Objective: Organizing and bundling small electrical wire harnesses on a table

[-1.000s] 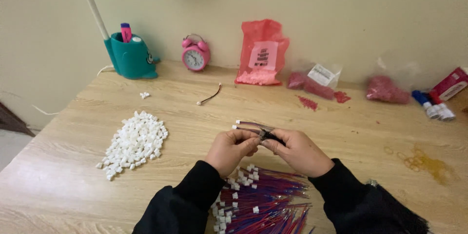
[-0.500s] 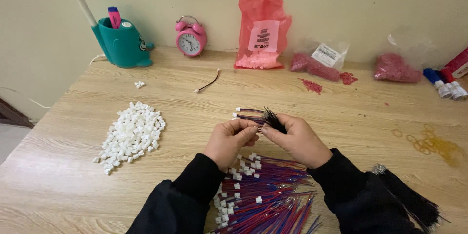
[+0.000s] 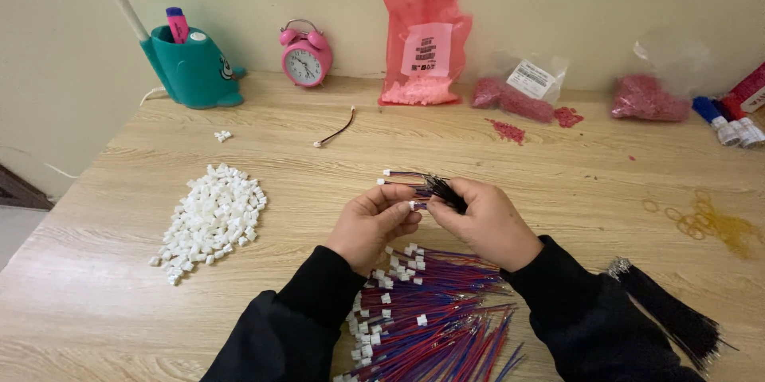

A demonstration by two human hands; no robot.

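Both hands are held above the wooden table [image 3: 558, 183]: the left hand [image 3: 370, 223] is pinched on a small white connector [image 3: 413, 205], the right hand [image 3: 482, 219] closed on a wire bundle [image 3: 438, 187]. Since the earlier frames they have barely shifted. Fingertip contact is hard to make out. A white connector pile [image 3: 211, 219] lies left; sleeves are cut off below.

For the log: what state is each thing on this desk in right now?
Left hand: pinching a white connector.
Right hand: gripping a small wire bundle.
Connector pile: loose heap.
Red-blue wires: lying fanned out.
Black wire bundle: lying untouched.
Alarm clock: upright.
Pink bag: leaning on wall.
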